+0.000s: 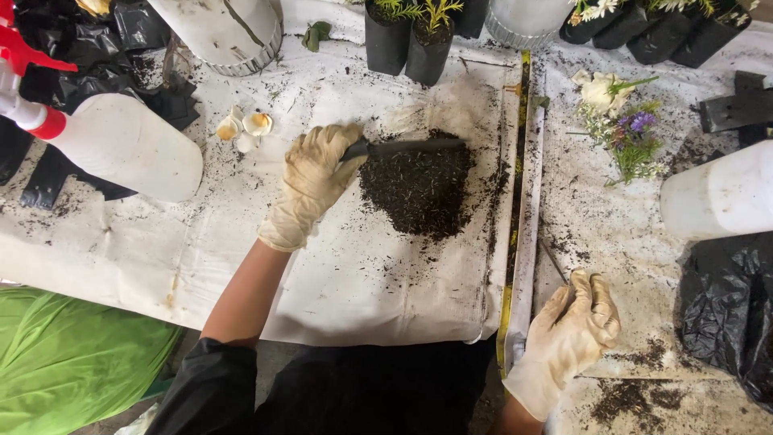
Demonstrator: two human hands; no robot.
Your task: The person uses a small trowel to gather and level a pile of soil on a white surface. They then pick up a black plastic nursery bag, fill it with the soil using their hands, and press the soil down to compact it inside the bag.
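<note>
White sheeting covers your worktop (338, 282). Your left hand (312, 184) grips a trowel (407, 147) at the soil pile (419, 189); your right hand (576, 326), right of it, curls loosely, empty. Soil looks heaped; pots (411, 40) beyond await filling.

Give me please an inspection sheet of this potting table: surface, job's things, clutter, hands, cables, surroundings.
Surface: white sheet, stained, with scattered soil.
Job's things: soil pile at centre; dark trowel lying across its top edge.
Clutter: spray bottle on its side, eggshells, cut flowers, black bags.
Hands: both gloved; left hand grips the trowel; right hand curled, holding nothing, on the sheet.
Cables: nothing seen.
Surroundings: potted plants along the far edge; green cloth lower left.
</note>
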